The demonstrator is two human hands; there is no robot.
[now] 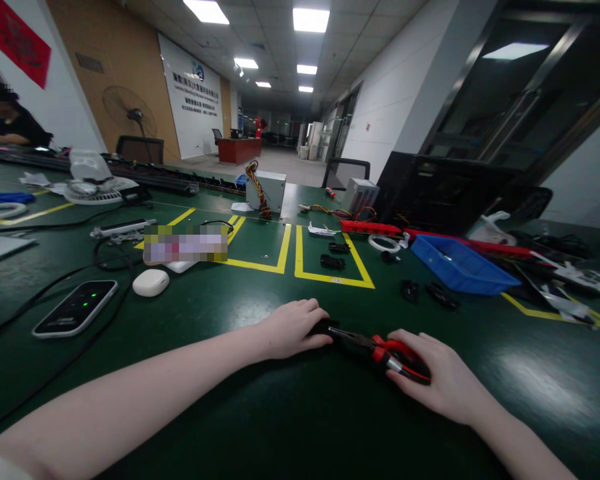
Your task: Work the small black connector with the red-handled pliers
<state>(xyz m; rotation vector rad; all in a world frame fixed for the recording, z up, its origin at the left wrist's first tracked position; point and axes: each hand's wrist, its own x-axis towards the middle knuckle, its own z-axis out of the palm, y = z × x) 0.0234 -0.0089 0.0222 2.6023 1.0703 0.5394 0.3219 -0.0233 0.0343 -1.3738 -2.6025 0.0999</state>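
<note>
In the middle of the head view, my left hand is closed around a small black part, most of it covered by my fingers. My right hand grips red-and-black needle-nose pliers by the handles. The long metal jaws point left and their tips meet the black part at my left fingertips. Whether the tips pinch it or only touch it, I cannot tell. Beyond my hands, small black parts lie inside a yellow-taped rectangle. More black pieces lie to the right, near a blue tray.
The blue tray stands at right on the green table. At left are a device with green lights, a white rounded case and black cables. Power supply boxes stand behind. A person sits far left.
</note>
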